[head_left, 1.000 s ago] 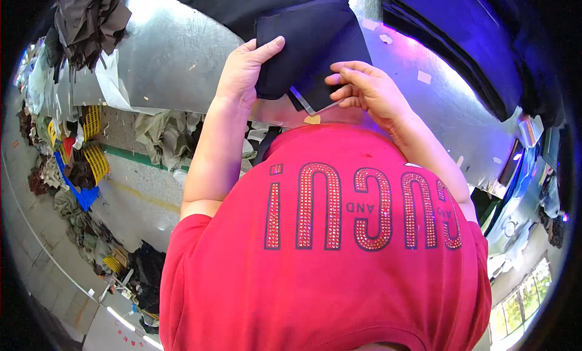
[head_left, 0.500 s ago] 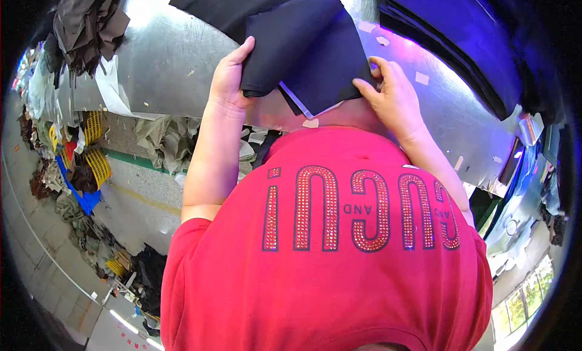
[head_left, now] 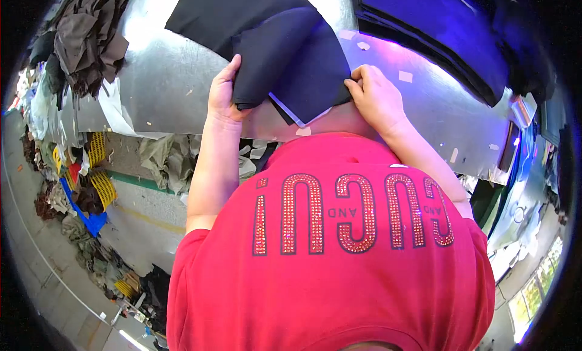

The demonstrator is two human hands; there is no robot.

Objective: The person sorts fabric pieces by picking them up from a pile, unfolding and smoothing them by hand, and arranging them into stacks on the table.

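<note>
Black fabric pieces point(head_left: 303, 60) lie layered over the metal table point(head_left: 163, 78), one folded back over the others. At the left side of the folded part, my left hand point(head_left: 225, 93) grips it, thumb on top and fingers hidden beneath. My right hand point(head_left: 377, 99) pinches the right edge of the black fabric between thumb and forefinger. A thin pale strip point(head_left: 286, 110) shows between the layers near the table's front edge.
Dark brown fabric pieces point(head_left: 91, 42) are heaped at the upper left. A stack of dark cloth point(head_left: 430, 36) lies at the upper right. Yellow baskets point(head_left: 103, 189) and fabric scraps are below on the left. Small paper bits point(head_left: 405, 77) dot the table.
My right hand has gone from loose, spread fingers to pinching the fabric's right edge. My left hand has moved slightly left and down with the folded part, which now lies wider open.
</note>
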